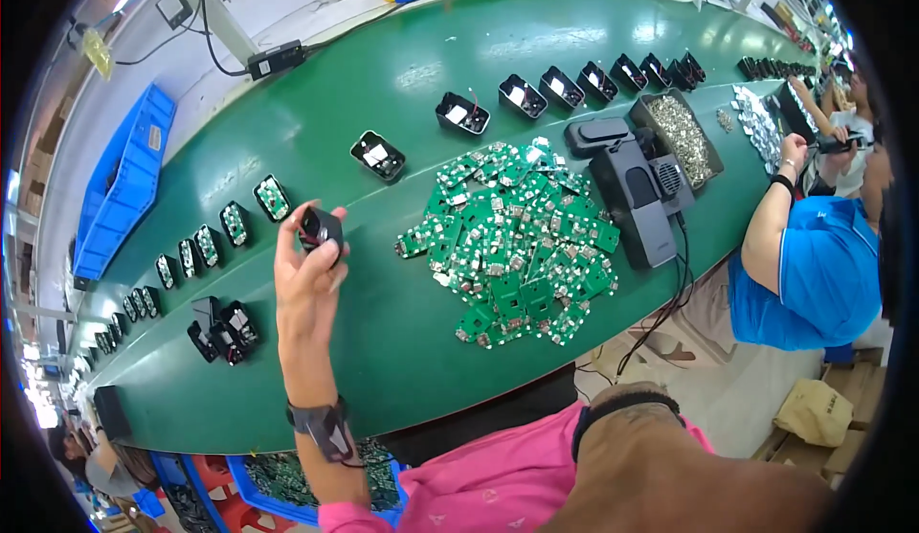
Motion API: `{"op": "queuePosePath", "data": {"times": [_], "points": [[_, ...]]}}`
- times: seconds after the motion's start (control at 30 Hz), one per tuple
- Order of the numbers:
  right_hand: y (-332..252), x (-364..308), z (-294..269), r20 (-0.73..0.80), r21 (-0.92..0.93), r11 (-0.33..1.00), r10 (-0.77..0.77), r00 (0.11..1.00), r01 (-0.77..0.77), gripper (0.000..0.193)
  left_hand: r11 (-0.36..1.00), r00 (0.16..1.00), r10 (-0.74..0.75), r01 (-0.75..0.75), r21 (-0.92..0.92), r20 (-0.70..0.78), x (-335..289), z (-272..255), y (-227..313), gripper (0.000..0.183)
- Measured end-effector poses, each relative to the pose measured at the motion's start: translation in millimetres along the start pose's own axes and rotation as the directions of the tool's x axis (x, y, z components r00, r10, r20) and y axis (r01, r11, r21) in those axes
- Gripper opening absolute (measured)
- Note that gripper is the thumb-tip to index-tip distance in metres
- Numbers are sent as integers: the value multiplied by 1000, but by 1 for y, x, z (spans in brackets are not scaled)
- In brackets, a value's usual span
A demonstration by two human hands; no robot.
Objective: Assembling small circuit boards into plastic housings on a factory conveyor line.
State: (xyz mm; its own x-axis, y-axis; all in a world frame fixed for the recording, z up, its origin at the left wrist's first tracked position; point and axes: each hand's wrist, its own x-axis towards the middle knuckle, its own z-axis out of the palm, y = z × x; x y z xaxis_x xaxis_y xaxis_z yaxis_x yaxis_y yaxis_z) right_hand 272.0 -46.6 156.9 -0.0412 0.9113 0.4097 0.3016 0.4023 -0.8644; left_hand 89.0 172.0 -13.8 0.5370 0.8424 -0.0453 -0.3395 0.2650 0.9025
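My left hand is raised over the green bench, left of centre. Its thumb and fingers are closed on a small black plastic housing, tilted, its inside mostly hidden. Just beyond stands an open black housing with a green circuit board in it. To the right of the hand lies a broad heap of green circuit boards with metal connectors. Another open black housing holding a white part stands farther off. My right hand is out of view; only a bare part of my arm shows at the lower right.
A row of black housings curves along the far side. Left of my hand are stacked housings and a blue bin. A dark grey corded device adjoins a tray of small metal parts. A co-worker in blue sits right.
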Motion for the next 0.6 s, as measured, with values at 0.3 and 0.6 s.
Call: {"op": "queuePosePath", "data": {"times": [0.3,0.6], "points": [[45,11,-3,-26,205,966,-154,988,156,9,969,1000,-25,26,-246,6,-79,-41,-38,49],[174,24,63,-3,-834,552,30,1000,-19,31,998,994,17,-11,55,-110,-119,-17,-44,31]]}}
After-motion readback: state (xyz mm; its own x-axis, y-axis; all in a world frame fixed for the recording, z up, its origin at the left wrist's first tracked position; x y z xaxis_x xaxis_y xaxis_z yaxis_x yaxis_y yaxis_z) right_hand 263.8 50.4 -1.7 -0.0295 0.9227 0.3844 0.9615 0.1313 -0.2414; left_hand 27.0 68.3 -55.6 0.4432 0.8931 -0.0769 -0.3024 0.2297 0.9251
